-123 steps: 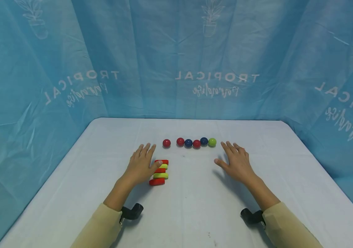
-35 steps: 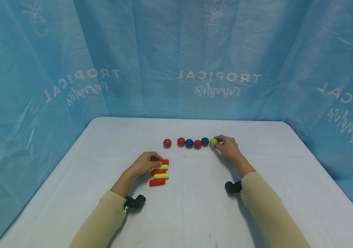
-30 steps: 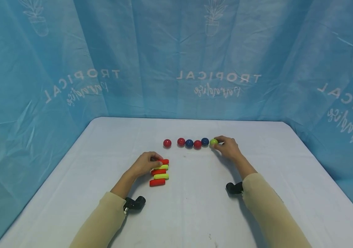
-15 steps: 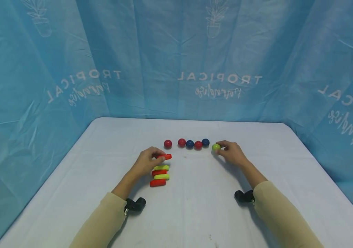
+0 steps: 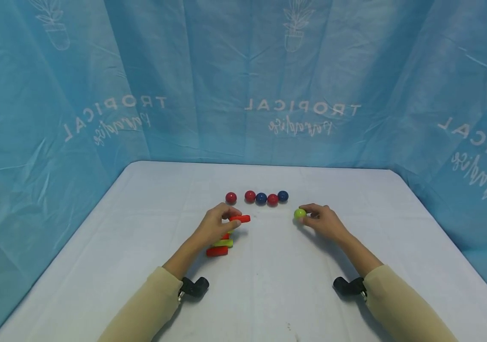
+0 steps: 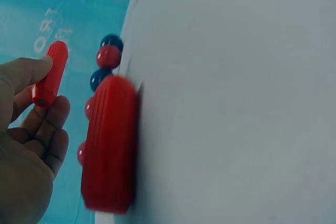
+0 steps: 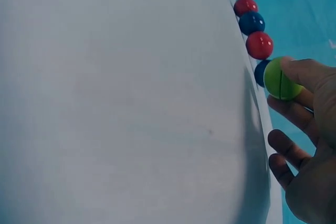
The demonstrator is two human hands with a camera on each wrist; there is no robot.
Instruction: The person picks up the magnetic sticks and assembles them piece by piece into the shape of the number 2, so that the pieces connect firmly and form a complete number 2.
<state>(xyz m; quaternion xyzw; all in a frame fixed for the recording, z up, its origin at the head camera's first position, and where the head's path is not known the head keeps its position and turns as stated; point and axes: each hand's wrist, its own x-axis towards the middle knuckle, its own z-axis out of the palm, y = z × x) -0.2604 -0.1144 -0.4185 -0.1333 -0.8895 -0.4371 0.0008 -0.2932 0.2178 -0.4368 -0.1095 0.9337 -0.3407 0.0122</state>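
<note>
Both hands have gone from spread and hovering, four seconds ago, to grasping. The left hand pinches a ridged red stick between thumb and fingers; this stick lay at the far end of the five-stick column, and since half a second ago it has shifted to the right, its shadow on the white tablecloth now lying apart below it. The right hand grips a lime-green ball by thumb and fingertips. The ball has left its place beside the right-hand blue ball and come toward the person, clear of the row; whether it touches the cloth, I cannot tell. A dark groove across it shows in the right wrist view. The rest of the row keeps its order: a lone red ball at the left, then, past a gap, red, blue, red and blue. Four sticks remain in the column, the nearest red stick and a yellow-green stick plainly seen, the farther two partly hidden by the left hand. Both forearms reach forward and inward, the left hand angled right, the right hand angled left, its lower two fingers curling loosely beneath the ball in its wrist view.
</note>
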